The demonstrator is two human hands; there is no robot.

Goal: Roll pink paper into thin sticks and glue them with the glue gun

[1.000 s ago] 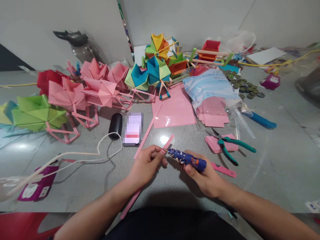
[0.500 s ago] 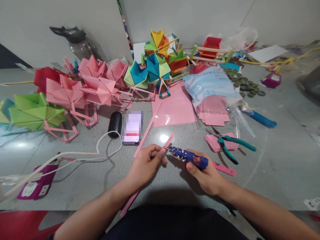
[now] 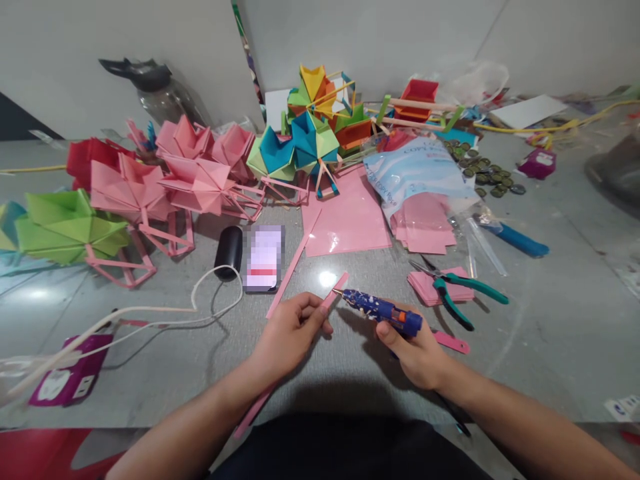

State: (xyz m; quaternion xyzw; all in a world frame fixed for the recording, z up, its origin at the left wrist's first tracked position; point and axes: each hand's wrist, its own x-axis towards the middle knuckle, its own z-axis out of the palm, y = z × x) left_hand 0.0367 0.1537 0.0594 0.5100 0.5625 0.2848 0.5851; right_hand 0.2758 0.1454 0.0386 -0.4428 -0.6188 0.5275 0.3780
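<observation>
Gluing a pink paper strip

Left hand pinching the flat, narrow strip; right hand clamped round a speckled blue glue gun, metal nozzle touching the strip's far end.

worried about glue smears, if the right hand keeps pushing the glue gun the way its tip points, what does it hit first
Likely the pink paper strip pinched in the left hand; the glue gun in the right hand has its nozzle almost touching it.

Blue print on the clear plastic paper bag, right of frame centre: partly legible, "COPY" readable, remainder too small and creased to make out. Phone screen, centre of frame: blurred, nothing legible. Purple card, lower left: white marks only, unreadable. No other legible text, numbers or signs.
</observation>
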